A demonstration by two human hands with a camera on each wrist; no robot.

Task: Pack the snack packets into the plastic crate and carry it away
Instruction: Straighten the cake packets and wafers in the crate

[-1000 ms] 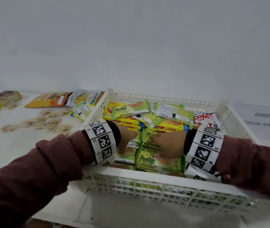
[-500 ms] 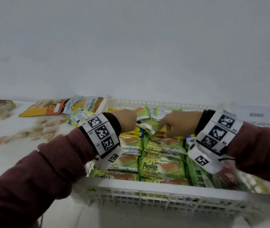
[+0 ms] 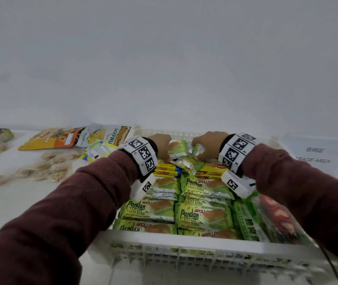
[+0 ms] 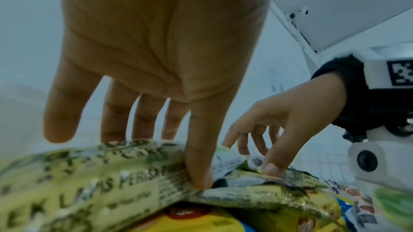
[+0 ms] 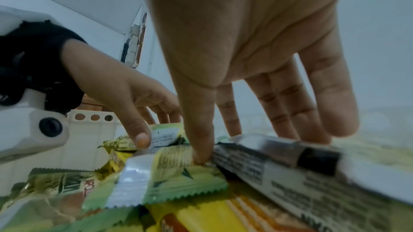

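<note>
Both hands are pinching loose Pandan cake packets (image 3: 179,150) at the white plastic crate's (image 3: 184,246) far end: left hand (image 3: 162,145), right hand (image 3: 207,144), thumbs opposing fingers. Arranging is underway; next, seating these 2 flat.

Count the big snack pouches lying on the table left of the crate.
2: an orange pouch by the wall, and a white jackfruit pouch beside it, next to the crate. Smaller packets lie nearby; the left sleeve may hide more.
</note>
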